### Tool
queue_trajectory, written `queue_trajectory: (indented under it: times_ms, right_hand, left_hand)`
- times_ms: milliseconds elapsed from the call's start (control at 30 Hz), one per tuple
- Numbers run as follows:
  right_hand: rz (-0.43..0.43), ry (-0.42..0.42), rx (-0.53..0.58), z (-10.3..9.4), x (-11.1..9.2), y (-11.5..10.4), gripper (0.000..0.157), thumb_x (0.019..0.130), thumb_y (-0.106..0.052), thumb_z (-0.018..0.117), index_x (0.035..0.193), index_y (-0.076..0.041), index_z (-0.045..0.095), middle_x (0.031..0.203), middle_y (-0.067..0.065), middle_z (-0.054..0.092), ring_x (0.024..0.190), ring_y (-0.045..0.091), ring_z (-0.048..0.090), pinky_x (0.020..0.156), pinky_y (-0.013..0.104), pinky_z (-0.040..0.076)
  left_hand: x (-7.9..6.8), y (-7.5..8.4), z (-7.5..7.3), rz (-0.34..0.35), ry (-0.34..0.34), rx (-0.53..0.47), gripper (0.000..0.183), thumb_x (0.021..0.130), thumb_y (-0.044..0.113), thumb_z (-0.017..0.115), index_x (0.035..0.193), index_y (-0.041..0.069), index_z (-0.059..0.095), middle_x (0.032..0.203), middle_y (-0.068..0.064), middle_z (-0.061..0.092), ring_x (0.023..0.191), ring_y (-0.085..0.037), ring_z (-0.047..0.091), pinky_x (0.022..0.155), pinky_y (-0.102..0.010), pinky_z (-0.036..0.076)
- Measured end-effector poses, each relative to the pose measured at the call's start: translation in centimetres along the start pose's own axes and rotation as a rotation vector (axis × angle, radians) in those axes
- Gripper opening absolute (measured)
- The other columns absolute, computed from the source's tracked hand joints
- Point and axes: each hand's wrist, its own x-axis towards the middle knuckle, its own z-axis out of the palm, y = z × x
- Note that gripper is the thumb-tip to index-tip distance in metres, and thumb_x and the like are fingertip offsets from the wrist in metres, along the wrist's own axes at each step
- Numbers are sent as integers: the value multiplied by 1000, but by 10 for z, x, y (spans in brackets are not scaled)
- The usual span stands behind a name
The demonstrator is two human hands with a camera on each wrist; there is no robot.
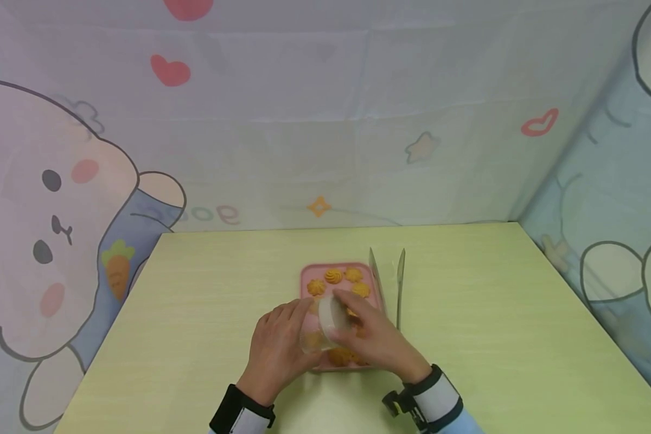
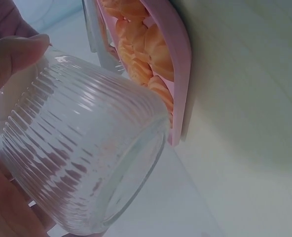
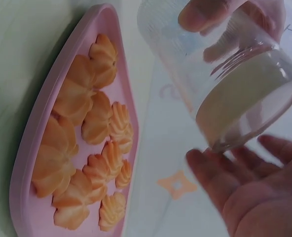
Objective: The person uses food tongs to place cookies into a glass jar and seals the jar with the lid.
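Clear ribbed glass jar [image 2: 87, 143] with a pale round lid [image 3: 239, 91] is tilted above the near part of a pink rounded tray [image 3: 25, 165], at lower centre of the head view. The left hand [image 1: 279, 343] grips the jar; the right hand [image 1: 380, 337] is opened beside the lid, and whether its fingertips touch, I cannot tell. Orange-yellow swirled biscuits [image 3: 54, 155] lie in the tray, several hidden behind jar and hands. Right of it, two slim silvery utensils [image 1: 399, 283] lie on the pale yellow desk [image 1: 493, 313], their lower ends hard to make out.
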Motion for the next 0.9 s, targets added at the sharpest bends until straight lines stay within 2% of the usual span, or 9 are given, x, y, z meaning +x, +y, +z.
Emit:
queue_trajectory:
  times_ms: [200, 367, 533, 767, 900]
  right_hand:
    - [181, 93, -52, 4, 6, -6, 67, 93, -43, 58, 144, -5, 40, 145, 18, 45, 116, 35, 54, 84, 52, 54]
    - [234, 126, -90, 5, 6, -14, 62, 91, -42, 60, 137, -2, 49, 134, 18, 57, 107, 34, 59, 76, 48, 58]
    - [192, 103, -110, 3, 5, -13, 58, 92, -37, 61, 135, -1, 51, 132, 20, 57, 108, 34, 59, 81, 51, 56]
    - [13, 8, -68, -4, 1, -3, 62, 89, -20, 67, 142, 1, 41, 143, 22, 45, 120, 32, 48, 95, 56, 46]
    - [-31, -24, -92, -7, -1, 1, 68, 87, -17, 69, 145, -3, 37, 147, 21, 40, 124, 33, 44, 98, 59, 42]
  left_hand:
    - [0, 0, 0, -19, -33, -2, 91, 55, 56, 83, 129, 12, 54, 121, -10, 65, 109, -29, 56, 85, -55, 49]
    - [1, -1, 1, -16, -34, 0, 91, 55, 56, 83, 129, 12, 54, 121, -10, 65, 109, -29, 56, 86, -55, 49]
    - [1, -1, 1, -13, -31, 2, 91, 55, 58, 82, 129, 12, 54, 121, -10, 65, 109, -29, 56, 85, -55, 49]
    - [0, -1, 1, -21, -53, -22, 92, 56, 54, 83, 131, 12, 52, 123, -10, 64, 110, -28, 55, 83, -55, 49]
    - [0, -2, 0, -20, -54, -26, 92, 55, 54, 84, 131, 11, 53, 122, -11, 64, 110, -28, 56, 83, -55, 49]
